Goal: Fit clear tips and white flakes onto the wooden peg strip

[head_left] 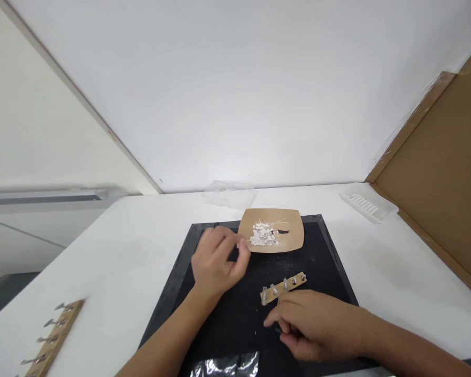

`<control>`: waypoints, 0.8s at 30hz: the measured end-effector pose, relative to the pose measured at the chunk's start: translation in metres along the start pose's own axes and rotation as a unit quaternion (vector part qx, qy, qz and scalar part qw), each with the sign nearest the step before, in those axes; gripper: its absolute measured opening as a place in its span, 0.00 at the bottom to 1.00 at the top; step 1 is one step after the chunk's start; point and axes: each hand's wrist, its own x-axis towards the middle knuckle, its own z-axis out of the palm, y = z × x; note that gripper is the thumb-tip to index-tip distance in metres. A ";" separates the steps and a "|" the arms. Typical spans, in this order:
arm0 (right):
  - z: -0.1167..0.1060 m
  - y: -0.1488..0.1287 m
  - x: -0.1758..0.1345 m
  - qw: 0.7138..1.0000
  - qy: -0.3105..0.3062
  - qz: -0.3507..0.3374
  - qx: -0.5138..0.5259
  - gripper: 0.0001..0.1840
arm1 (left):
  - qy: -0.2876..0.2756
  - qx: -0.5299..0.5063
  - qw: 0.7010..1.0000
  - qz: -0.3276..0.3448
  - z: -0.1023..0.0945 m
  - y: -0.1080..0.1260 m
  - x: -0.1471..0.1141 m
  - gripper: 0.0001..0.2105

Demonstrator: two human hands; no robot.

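At the far left edge of the white bench (113,246), a narrow wooden strip studded with metal pegs (51,337) lies apart from the work, seemingly set aside where it will not be knocked. Moving right, our left hand (215,262) hovers over the black rectangular work mat (329,267), fingers curled together with the fingertips (241,251) pinched just beside the rim of the tan square paper tray (290,238), likely so that any small scrap can drop straight into it; whether something sits in that pinch we cannot tell. The tray holds a heap of small white fragments (264,234) and one dark sliver, kept at the mat's far edge, clear of the hands. Nearer us, a second short wooden strip with metal pegs (284,287) rests on the dark mat, where its pale parts show plainly. Our right hand (314,324) lies just below it, grip closed around a small dark object we cannot identify. A clear plastic lid (228,195) and a clear tray (368,204) wait behind.
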 end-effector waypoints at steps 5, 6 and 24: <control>-0.021 -0.009 -0.008 0.998 0.033 0.024 0.043 0.15 | -0.018 0.214 0.957 -0.197 0.001 -0.016 0.006 0.04; -0.024 -0.009 -0.010 0.998 0.037 0.029 0.050 0.14 | -0.026 0.229 0.948 -0.218 0.001 -0.019 0.007 0.05; -0.041 0.017 -0.008 0.965 0.232 -0.015 0.120 0.09 | -0.302 0.350 0.833 -0.304 -0.017 -0.021 0.009 0.16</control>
